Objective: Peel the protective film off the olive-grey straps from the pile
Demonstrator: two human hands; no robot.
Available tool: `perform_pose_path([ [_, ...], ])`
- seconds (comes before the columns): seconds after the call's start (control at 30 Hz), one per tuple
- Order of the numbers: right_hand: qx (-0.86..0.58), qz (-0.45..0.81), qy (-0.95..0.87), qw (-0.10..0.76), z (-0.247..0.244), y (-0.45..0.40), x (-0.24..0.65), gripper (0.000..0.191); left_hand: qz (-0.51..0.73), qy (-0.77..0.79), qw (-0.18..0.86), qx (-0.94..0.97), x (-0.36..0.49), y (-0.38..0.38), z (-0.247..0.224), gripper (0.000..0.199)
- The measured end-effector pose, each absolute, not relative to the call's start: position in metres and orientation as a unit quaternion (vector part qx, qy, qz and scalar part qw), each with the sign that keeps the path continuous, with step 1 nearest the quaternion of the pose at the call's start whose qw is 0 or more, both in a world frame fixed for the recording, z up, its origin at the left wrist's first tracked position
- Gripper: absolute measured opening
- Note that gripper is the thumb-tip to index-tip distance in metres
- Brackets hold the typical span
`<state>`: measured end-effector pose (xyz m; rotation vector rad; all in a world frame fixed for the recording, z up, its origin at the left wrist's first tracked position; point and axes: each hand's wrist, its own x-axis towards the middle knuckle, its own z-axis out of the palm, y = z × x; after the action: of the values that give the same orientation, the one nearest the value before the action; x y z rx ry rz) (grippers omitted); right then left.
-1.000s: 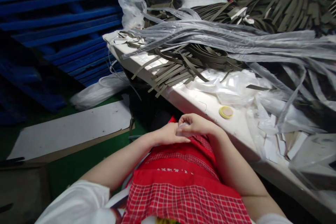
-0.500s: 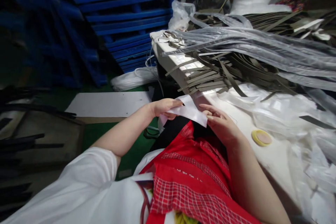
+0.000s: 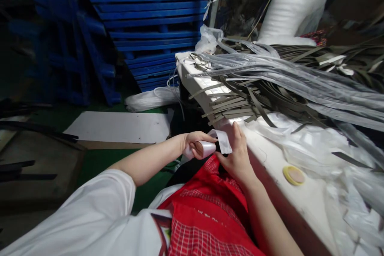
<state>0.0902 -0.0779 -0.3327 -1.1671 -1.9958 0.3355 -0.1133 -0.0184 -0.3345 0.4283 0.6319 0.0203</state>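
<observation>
In front of my red apron (image 3: 207, 216), my left hand (image 3: 193, 141) is closed on a strip of thin, whitish plastic film (image 3: 225, 142). Part of the strip curls into a loop over the fingers, and its short free end points to the right. Close to that end is my right hand (image 3: 240, 159), its fingers raised and the thumb spread apart from them. I cannot tell whether the right fingertips touch the film. Beyond the hands, dark olive flat strips (image 3: 228, 104) hang over the edge of the white table (image 3: 264, 160).
Clear plastic sleeves (image 3: 288, 72) lie across the strips. A yellow-rimmed tape roll (image 3: 294, 175) rests on the table at right, near crumpled plastic film (image 3: 297, 136). Blue pallets (image 3: 156, 20) are stacked behind. A white board (image 3: 120, 127) lies on the green floor at left.
The film, stretched between both hands before, is now curled in my left hand. My right hand has let go of its end and opened upward. The view has tilted up slightly.
</observation>
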Motion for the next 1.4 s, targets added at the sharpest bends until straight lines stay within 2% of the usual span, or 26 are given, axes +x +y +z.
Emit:
perform_pose_path([
  [0.1, -0.511, 0.158, -0.751, 0.387, -0.355, -0.069, 0.092, 0.098, 0.064, 0.297, 0.932, 0.196, -0.107, -0.021, -0.344, 0.052],
  [0.23, -0.482, 0.211, -0.761, 0.379, -0.374, -0.068, 0.091, 0.074, 0.121, 0.280, 0.928, 0.215, -0.102, -0.024, -0.353, 0.051],
  [0.4, -0.467, 0.196, -0.736, 0.449, -0.356, -0.085, 0.089, 0.083, 0.133, 0.282, 0.918, 0.243, -0.099, -0.025, -0.358, 0.049],
  [0.43, -0.466, 0.191, -0.733, 0.457, -0.350, -0.088, 0.088, 0.073, 0.133, 0.284, 0.916, 0.249, -0.097, -0.027, -0.360, 0.049],
  [0.53, -0.448, 0.216, -0.743, 0.448, -0.336, -0.094, 0.088, 0.025, 0.122, 0.292, 0.911, 0.265, -0.088, -0.036, -0.369, 0.048],
  [0.57, -0.446, 0.240, -0.740, 0.443, -0.334, -0.094, 0.088, 0.024, 0.119, 0.297, 0.908, 0.269, -0.086, -0.040, -0.373, 0.048],
  [0.63, -0.465, 0.299, -0.709, 0.439, -0.334, -0.093, 0.089, 0.028, 0.155, 0.327, 0.883, 0.300, -0.084, -0.045, -0.378, 0.052],
  [0.7, -0.500, 0.358, -0.657, 0.436, -0.338, -0.090, 0.091, 0.031, 0.245, 0.378, 0.816, 0.362, -0.087, -0.045, -0.379, 0.053],
  [0.8, -0.528, 0.421, -0.606, 0.421, -0.345, -0.087, 0.093, 0.034, 0.359, 0.431, 0.711, 0.423, -0.105, -0.037, -0.369, 0.041],
  [0.93, -0.508, 0.442, -0.630, 0.386, -0.347, -0.088, 0.089, 0.036, 0.430, 0.460, 0.650, 0.425, -0.130, -0.031, -0.343, 0.037],
  [1.07, -0.487, 0.462, -0.650, 0.355, -0.345, -0.091, 0.081, 0.040, 0.454, 0.434, 0.650, 0.428, -0.139, -0.035, -0.323, 0.052],
  [1.23, -0.482, 0.488, -0.649, 0.328, -0.346, -0.092, 0.080, 0.041, 0.416, 0.427, 0.670, 0.442, -0.146, -0.037, -0.318, 0.078],
  [1.3, -0.488, 0.497, -0.640, 0.325, -0.346, -0.092, 0.080, 0.044, 0.431, 0.445, 0.650, 0.440, -0.147, -0.037, -0.319, 0.068],
  [1.4, -0.495, 0.497, -0.634, 0.326, -0.345, -0.091, 0.079, 0.045, 0.469, 0.449, 0.633, 0.421, -0.143, -0.040, -0.317, 0.039],
])
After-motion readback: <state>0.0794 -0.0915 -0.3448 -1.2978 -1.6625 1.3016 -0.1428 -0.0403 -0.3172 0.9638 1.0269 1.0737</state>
